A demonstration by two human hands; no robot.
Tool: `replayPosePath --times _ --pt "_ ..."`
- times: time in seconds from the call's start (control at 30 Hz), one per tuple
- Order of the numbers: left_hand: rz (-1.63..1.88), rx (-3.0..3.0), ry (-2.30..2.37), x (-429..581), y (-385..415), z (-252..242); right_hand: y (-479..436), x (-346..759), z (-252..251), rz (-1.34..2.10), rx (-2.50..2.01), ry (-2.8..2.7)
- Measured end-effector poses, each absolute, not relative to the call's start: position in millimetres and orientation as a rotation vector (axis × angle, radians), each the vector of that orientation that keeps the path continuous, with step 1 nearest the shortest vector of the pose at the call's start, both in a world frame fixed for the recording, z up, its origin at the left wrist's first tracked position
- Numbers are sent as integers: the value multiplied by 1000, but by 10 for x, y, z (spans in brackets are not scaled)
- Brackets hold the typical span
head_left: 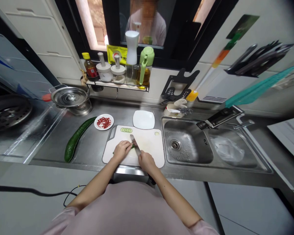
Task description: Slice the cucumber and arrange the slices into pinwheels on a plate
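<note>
My left hand [122, 150] is closed over a piece of green cucumber [133, 146], mostly hidden under the fingers, on the white cutting board [150, 140]. In my right hand [146, 160] is the handle of a kitchen knife [135, 145]. Its blade slants up and left, right beside the cucumber piece and my left fingertips. A short row of overlapping cucumber slices [126, 130] lies near the board's top edge. One pale end slice [157, 133] rests at the upper right corner. Left of the board lies a long whole cucumber [78, 140].
Behind the board stand a small plate of chopped red bits [104, 122] and a white square plate [143, 119]. A sink [187, 143] adjoins on the right. A lidded steel pot [73, 99] stands at the back left; a seasoning rack [117, 85] hangs above the counter.
</note>
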State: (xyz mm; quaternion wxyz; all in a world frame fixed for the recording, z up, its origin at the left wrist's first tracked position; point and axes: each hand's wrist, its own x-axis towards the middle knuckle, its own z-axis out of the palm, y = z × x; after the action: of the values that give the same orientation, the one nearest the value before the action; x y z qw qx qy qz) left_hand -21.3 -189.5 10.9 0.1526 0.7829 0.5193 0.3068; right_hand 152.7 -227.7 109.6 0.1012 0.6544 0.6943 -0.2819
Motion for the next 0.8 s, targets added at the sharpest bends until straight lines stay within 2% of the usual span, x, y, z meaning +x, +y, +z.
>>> replayPosePath --times 0.8 --pt "827 2255 1480 -218 -1873 144 -2356 1544 1188 -901 1885 1987"
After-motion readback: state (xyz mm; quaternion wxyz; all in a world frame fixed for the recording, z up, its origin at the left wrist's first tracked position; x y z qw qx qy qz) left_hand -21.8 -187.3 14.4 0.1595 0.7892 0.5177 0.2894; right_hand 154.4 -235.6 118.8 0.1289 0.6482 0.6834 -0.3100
